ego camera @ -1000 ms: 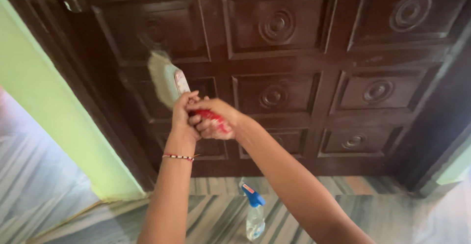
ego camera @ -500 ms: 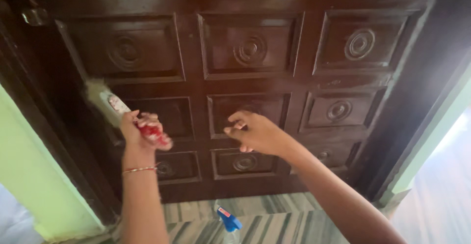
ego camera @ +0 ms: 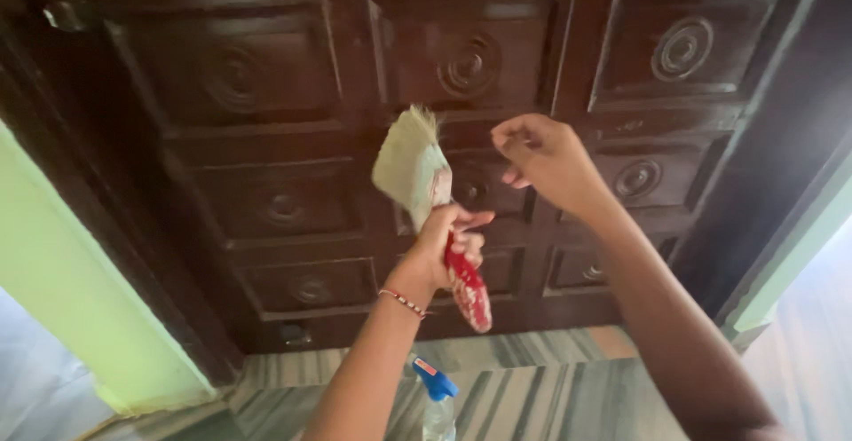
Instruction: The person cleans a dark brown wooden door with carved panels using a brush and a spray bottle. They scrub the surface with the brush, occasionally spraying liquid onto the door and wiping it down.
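Observation:
My left hand point(ego camera: 444, 250) grips the red handle of a small brush point(ego camera: 422, 184), its pale bristles pointing up against the dark carved wooden door point(ego camera: 266, 139). A beaded bracelet sits on that wrist. My right hand point(ego camera: 546, 161) is raised beside the brush, to its right, fingers loosely curled and holding nothing, close to a door panel.
A clear spray bottle with a blue and red nozzle point(ego camera: 435, 397) stands on the striped marble floor point(ego camera: 550, 397) below my arms. A light green wall point(ego camera: 71, 299) borders the door on the left, and a pale green edge point(ego camera: 799, 255) on the right.
My left hand swung the brush from the door's left side to the middle, bristles now up. My right hand, which left the handle earlier, rose higher and to the right.

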